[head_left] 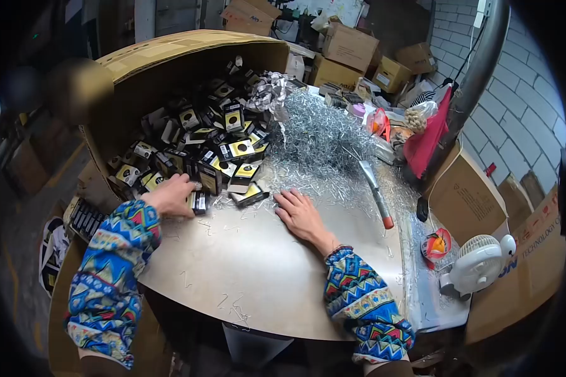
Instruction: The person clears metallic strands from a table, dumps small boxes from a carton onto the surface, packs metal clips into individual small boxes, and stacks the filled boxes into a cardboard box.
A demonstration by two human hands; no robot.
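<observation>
At the front of a heap of small black-and-yellow cardboard boxes [241, 149], my left hand [172, 196] has its fingers curled over a small box [199, 203]. The hand covers most of that box. My right hand [300, 217] lies palm down on the metal-coloured tabletop [258, 276], fingers extended and holding nothing. Just left of its fingertips rests another black-and-yellow box [250, 195]. Behind the right hand spreads a tangled pile of thin bent metal wires [324, 135].
A large open carton [195, 39] surrounds the box heap. Right of the wires lies a grey bar-like tool [376, 191] with an orange end. A white fan [481, 261] stands at the right. Loose wires [234, 308] lie near the front edge. More cartons [351, 47] are stacked behind.
</observation>
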